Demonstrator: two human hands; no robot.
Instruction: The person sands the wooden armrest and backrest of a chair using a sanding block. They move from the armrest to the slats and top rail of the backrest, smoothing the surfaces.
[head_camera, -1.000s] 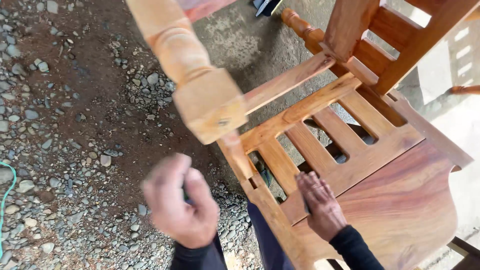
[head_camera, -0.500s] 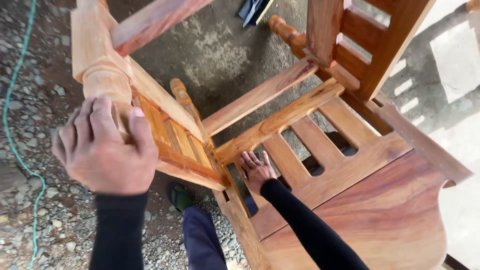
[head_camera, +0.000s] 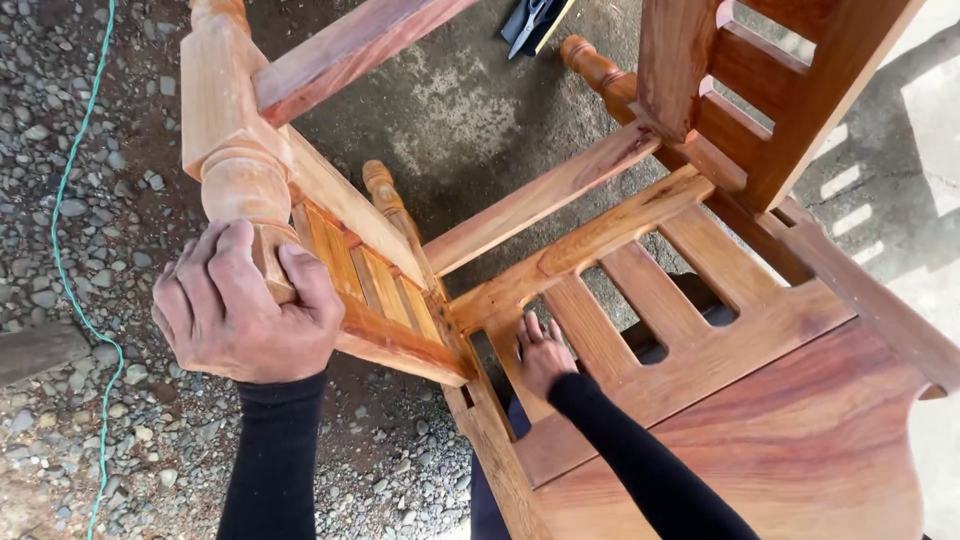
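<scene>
Fingers of left hand (head_camera: 245, 315) curled around turned leg (head_camera: 235, 180); right hand (head_camera: 545, 352) flat, fingers together, on chair (head_camera: 700, 340) slat. Green cord (head_camera: 75, 220) on gravel (head_camera: 60, 120).

Outdoor carpentry yard: unfinished wooden chair (head_camera: 640, 300) standing on gravel ground (head_camera: 60, 150)

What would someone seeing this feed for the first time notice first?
Most likely the big reddish wooden chair filling the right and middle, its slatted seat and back tilted toward the camera. Next, the left hand wrapped around the turned wooden post at upper left, while the right hand lies flat on the seat slats. A green cord runs across the gravel on the far left.
</scene>
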